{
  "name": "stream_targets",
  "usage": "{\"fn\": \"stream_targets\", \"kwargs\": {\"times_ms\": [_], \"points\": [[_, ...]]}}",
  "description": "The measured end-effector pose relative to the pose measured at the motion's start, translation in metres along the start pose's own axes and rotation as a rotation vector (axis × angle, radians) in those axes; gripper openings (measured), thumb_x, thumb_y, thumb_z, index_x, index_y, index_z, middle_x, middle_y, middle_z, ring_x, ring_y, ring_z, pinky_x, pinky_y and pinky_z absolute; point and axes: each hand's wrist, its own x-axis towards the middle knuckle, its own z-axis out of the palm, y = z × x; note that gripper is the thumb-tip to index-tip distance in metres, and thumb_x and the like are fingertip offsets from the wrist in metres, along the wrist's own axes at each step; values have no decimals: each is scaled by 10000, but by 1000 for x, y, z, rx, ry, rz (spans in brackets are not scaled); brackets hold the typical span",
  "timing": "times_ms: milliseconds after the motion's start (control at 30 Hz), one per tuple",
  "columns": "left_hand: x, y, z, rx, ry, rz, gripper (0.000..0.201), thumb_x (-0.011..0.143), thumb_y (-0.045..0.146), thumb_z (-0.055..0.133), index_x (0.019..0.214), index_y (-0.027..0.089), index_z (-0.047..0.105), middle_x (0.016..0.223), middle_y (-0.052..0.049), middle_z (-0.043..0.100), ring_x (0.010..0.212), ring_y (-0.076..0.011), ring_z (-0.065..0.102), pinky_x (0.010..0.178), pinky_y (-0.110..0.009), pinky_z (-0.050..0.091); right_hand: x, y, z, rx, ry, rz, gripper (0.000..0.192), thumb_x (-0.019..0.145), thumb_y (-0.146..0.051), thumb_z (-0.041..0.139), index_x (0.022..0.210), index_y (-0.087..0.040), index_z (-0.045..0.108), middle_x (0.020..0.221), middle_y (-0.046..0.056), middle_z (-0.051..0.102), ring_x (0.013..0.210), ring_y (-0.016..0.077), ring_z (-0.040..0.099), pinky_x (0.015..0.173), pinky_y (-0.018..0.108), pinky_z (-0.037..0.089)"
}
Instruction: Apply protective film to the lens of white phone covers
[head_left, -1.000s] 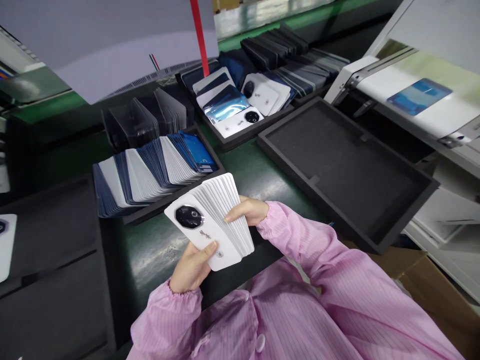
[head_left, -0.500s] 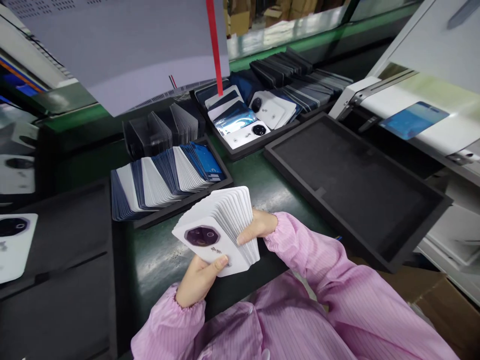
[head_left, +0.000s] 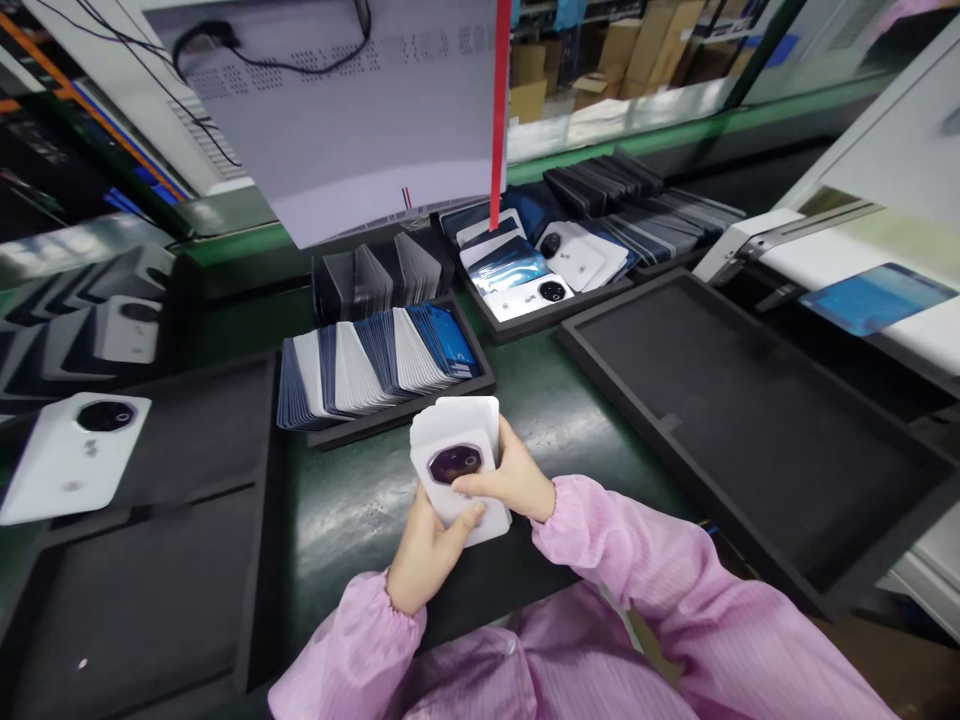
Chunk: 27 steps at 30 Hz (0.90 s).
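Green tabletop (head_left: 360,500) carries dark foam trays, and just in front of the slanted row of blue and white covers (head_left: 379,365) both hands, left hand (head_left: 431,545) and right hand (head_left: 514,480), now clasp the formerly fanned stack of white back covers (head_left: 457,465) squared together.

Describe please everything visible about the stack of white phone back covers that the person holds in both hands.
The stack of white back covers is a squared-up bundle of thin, glossy, plastic-looking plates. The front one shows a dark octagonal camera ring with a purple sheen. The bundle is held above the green table, tilted toward the camera. The left hand grips it from below, thumb on the front cover; the right hand clasps its right side, with its thumb across the front.
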Motion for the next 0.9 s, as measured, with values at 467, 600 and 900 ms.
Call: {"fn": "stream_targets", "kwargs": {"times_ms": [467,600,900], "points": [[-5,4,5,-971,-571,-384,545,831,537,561,1170,115,621,1059,-200,712,792,-273,722,581,-284,548,15,15,-10,261,-317,193,647,504,-302,869,1062,-179,566,874,15,667,666,136,613,545,228,490],[-2,18,-2,-935,-491,-453,505,839,455,597,1213,116,587,1120,-216,684,951,-346,692,638,-353,587,17,10,-15,173,-325,148,496,549,-288,849,969,-144,628,854,34,691,722,150,632,605,239,509],[-5,16,-3,-849,-305,-415,532,746,456,719,1159,141,603,1028,-137,693,957,-323,663,786,-541,573,14,6,-14,268,-297,211,434,599,-237,816,983,-164,626,908,54,712,857,219,676,782,365,559]]}}
